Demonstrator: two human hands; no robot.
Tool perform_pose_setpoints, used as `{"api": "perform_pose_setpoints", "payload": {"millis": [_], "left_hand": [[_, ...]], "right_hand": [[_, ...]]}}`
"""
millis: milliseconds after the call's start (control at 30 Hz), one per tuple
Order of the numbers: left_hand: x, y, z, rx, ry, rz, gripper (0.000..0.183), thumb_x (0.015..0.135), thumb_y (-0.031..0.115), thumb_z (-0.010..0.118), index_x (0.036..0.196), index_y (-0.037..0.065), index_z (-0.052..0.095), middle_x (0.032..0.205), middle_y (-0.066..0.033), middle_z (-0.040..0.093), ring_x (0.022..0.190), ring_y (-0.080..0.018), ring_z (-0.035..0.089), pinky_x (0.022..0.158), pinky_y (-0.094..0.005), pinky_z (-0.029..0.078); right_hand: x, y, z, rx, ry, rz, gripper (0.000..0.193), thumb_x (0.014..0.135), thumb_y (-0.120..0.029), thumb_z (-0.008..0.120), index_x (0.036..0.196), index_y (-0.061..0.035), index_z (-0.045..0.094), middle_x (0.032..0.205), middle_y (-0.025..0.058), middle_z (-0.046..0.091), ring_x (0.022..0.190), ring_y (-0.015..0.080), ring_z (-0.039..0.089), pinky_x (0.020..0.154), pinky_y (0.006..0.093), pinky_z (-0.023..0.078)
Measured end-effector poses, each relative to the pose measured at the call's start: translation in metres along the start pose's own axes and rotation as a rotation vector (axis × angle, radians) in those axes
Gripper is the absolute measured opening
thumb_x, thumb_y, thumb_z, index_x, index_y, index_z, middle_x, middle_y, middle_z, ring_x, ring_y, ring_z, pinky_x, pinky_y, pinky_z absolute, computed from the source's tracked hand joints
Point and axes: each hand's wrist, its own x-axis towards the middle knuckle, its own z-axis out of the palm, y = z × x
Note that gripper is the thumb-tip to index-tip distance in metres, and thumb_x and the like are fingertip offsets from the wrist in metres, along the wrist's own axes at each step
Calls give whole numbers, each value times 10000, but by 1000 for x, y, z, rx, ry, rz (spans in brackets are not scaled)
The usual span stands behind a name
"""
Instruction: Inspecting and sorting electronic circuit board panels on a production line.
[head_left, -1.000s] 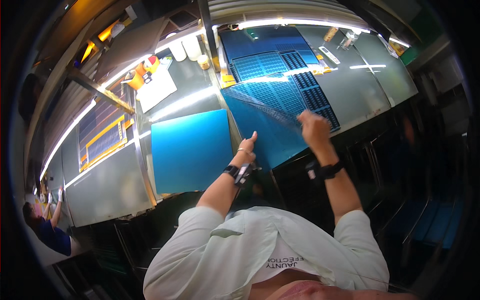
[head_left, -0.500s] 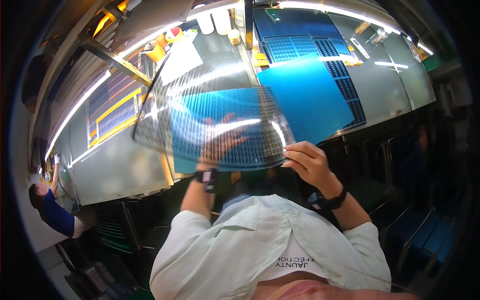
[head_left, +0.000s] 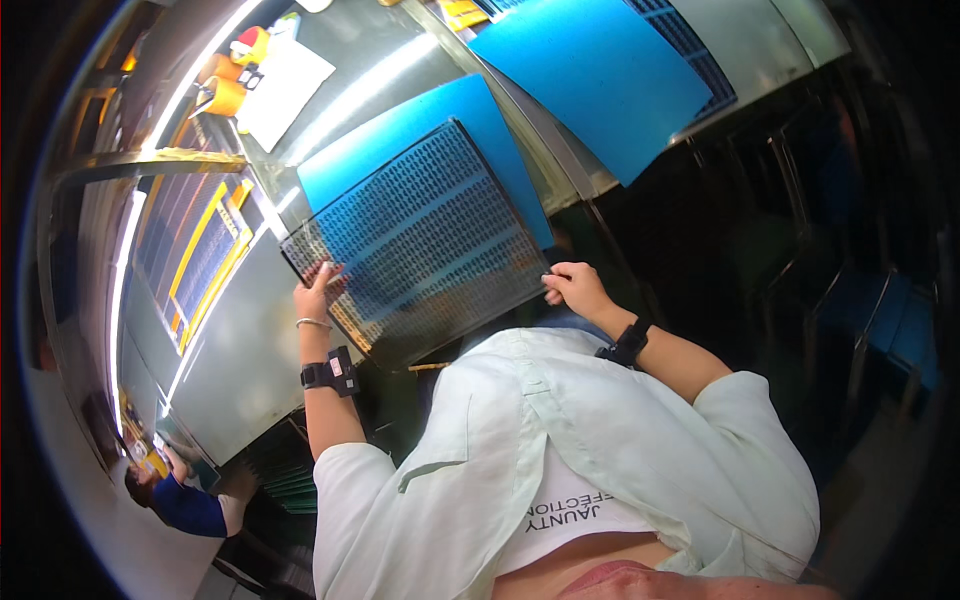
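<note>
Between my hands is a clear sheet [head_left: 420,230] printed with rows of small dark marks, tilted above the table's front edge. My left hand [head_left: 318,288] grips its left edge, part of the fingers showing through the sheet. At its right corner, my right hand [head_left: 578,288] pinches the edge with curled fingers. A plain blue sheet [head_left: 400,120] lies on the table behind and partly under it in view. Farther right, another blue sheet [head_left: 600,80] overlaps a dark patterned strip [head_left: 690,50].
White paper [head_left: 290,90] and orange tape rolls [head_left: 220,95] sit at the far left of the glossy table [head_left: 225,360]. A yellow-edged patterned panel [head_left: 205,260] lies left. Another person in blue [head_left: 190,508] is at the lower left. Dark racks [head_left: 790,200] stand right.
The clear sheet has turned and tilted, and its printed marks look sharper. My left hand has moved from behind it to its left edge. My view has swung round.
</note>
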Motion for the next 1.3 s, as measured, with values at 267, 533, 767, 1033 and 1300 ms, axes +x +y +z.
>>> {"api": "perform_pose_setpoints", "payload": {"millis": [267, 533, 767, 1033, 1300], "left_hand": [[29, 29, 20, 48, -8, 231, 280, 881, 239, 542, 1060, 26, 571, 943, -86, 629, 798, -212, 628, 656, -309, 509], [66, 47, 29, 72, -132, 229, 296, 885, 276, 534, 1087, 62, 571, 971, -101, 637, 799, -202, 635, 640, -262, 484], [78, 46, 26, 69, -144, 214, 262, 881, 260, 544, 1054, 68, 584, 921, -89, 646, 766, -196, 643, 608, -247, 483], [92, 47, 28, 133, -144, 157, 278, 886, 280, 532, 1085, 90, 575, 968, -78, 633, 807, -181, 630, 639, -243, 481], [119, 48, 28, 145, -13, 125, 303, 807, 286, 636, 998, 54, 594, 868, -94, 636, 719, -158, 640, 551, -243, 488]], "right_hand": [[24, -4, 0, 111, 267, -221, 96, 787, -43, 591, 735, 8, 529, 621, 64, 572, 547, 125, 587, 509, 237, 488], [42, -5, -2, -229, 499, -406, 147, 716, -115, 676, 689, -25, 563, 685, 68, 519, 611, 174, 508, 576, 299, 421], [42, -4, 2, 7, 393, -239, 135, 767, -102, 644, 727, -15, 550, 622, 49, 568, 543, 112, 542, 506, 248, 453], [41, -5, 6, -56, 366, -279, 142, 785, -92, 622, 724, -13, 520, 621, 45, 567, 542, 103, 544, 508, 242, 458], [43, 1, 7, -72, 383, -319, 137, 782, -92, 608, 710, -45, 501, 574, 24, 514, 510, 87, 487, 474, 240, 401]]}}
